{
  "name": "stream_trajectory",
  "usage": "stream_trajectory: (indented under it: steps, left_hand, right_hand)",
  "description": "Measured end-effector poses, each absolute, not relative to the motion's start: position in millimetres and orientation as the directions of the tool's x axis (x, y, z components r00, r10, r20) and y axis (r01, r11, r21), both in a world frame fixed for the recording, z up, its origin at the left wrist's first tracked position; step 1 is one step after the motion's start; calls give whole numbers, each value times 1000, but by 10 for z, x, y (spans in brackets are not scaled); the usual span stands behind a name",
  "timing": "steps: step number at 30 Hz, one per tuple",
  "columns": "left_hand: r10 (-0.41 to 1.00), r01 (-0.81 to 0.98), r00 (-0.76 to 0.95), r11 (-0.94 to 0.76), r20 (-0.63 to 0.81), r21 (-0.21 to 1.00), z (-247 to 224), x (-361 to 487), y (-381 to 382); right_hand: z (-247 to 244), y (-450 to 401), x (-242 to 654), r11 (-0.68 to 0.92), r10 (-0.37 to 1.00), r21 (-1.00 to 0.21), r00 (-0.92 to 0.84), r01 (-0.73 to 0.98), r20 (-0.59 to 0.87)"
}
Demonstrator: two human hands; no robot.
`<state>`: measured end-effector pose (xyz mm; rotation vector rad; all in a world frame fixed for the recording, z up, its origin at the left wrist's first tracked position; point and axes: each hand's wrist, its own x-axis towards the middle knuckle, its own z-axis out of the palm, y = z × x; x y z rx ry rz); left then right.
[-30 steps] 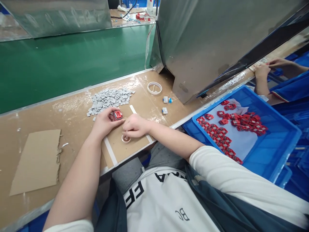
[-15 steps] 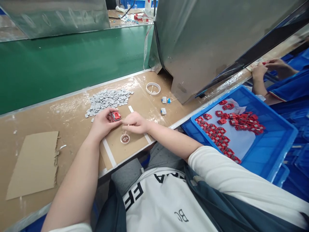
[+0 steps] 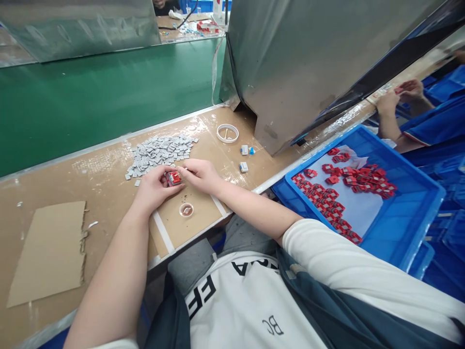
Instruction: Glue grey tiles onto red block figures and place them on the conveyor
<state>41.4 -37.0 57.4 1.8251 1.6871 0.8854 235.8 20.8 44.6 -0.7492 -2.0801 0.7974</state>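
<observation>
My left hand [image 3: 155,186] is closed around a small red and grey plastic part [image 3: 175,178], its open side facing up. Right beside that part, my right hand [image 3: 202,175] is pinched with its fingertips at the part's edge. The thin stick it held a moment ago is mostly hidden by the fingers now. Just below both hands stands a small round cup [image 3: 186,210] with brownish liquid in it. Beyond my left hand lies a wide heap of small grey plastic pieces [image 3: 160,152].
A white ring [image 3: 227,133] and small grey-white and blue pieces [image 3: 243,167] lie right of the heap. Cardboard [image 3: 49,252] is at left. A blue bin [image 3: 407,218] at right holds many red parts [image 3: 370,180]. A metal housing [image 3: 308,63] rises behind; a co-worker's hands [image 3: 397,97] are far right.
My right hand has moved up from the cup to the red part, and the stick has left the cup. My left hand keeps holding the part, now tilted slightly.
</observation>
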Motion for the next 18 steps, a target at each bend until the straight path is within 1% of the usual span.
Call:
stream_trajectory:
  steps: [5, 12, 18]
  left_hand:
    - [991, 669, 27, -115, 131, 734, 556, 405, -368]
    - [988, 693, 58, -144, 146, 706, 537, 401, -359]
    - [989, 707, 49, -133, 139, 694, 539, 396, -361]
  right_hand:
    - [440, 217, 2358, 612, 741, -757, -498, 227, 450]
    - [418, 244, 2343, 598, 745, -770, -511, 225, 429]
    - [433, 243, 2356, 603, 756, -749, -498, 276, 425]
